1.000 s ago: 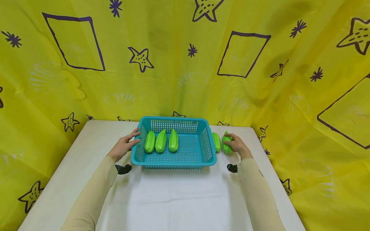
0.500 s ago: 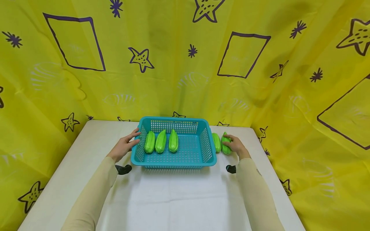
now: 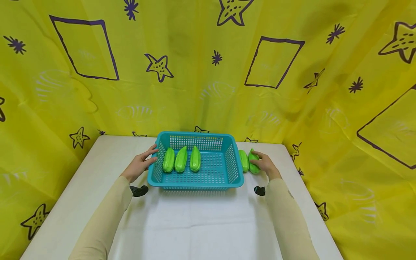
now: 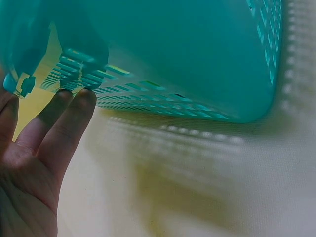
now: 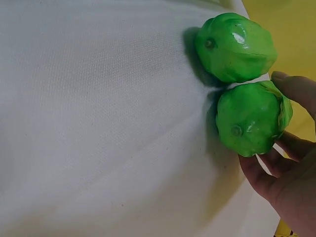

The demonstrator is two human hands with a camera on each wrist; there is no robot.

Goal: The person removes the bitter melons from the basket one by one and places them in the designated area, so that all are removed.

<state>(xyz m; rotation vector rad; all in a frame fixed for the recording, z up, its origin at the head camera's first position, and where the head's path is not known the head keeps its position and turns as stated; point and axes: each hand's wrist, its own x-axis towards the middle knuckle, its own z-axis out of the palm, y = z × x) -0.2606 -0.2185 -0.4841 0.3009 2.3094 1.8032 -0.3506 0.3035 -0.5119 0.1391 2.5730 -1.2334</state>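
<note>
My right hand (image 3: pixel 267 167) holds a bright green, ridged gourd (image 5: pixel 247 118) on the table, thumb on one side and fingers on the other. Close against it lies a second green gourd (image 5: pixel 236 47), partly hidden in the head view by the right wall of the teal plastic basket (image 3: pixel 195 183). Inside the basket, toward its left, three similar gourds lie side by side: a left one (image 3: pixel 168 160), a middle one (image 3: pixel 181 159) and a right one (image 3: pixel 195 159). With fingers extended, my left hand (image 3: pixel 136 168) touches the basket's left side; its fingertips (image 4: pixel 86 96) meet the perforated wall.
A white-covered table (image 3: pixel 201 224) bears the basket near its far edge. Behind it and along both sides hangs a yellow curtain (image 3: pixel 195 97) with drawn stars and frames. Dark wrist devices (image 3: pixel 139 190) show beside both sleeves.
My right hand has shifted slightly left with its gourd, bringing it up close to the neighbouring gourd. The left hand, the basket and its gourds stay where they were.
</note>
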